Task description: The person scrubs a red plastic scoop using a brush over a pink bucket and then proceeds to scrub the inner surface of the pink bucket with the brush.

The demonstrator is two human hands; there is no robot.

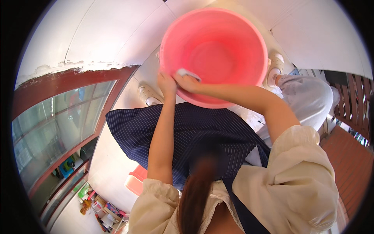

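Observation:
A large round pink plastic bucket (216, 58) stands or is held in front of me, its open top facing up at me and no water visible inside. My left hand (167, 84) grips the rim at its near left side. Across the bucket reaches my right arm, and my right hand (187, 82) holds a whitish cloth or pad (188, 73) against the inner wall near the same stretch of rim. The cloth is partly hidden by the fingers. A dark blue pinstriped apron (198, 128) spreads over my lap, below the bucket.
At the left is a red-framed glass window (64, 108). A pink container (137, 178) is beside me at the lower left, with assorted items (108, 213) farther back. Beige clogs (149, 95) flank the bucket. Brown railings (355, 102) rise at the right.

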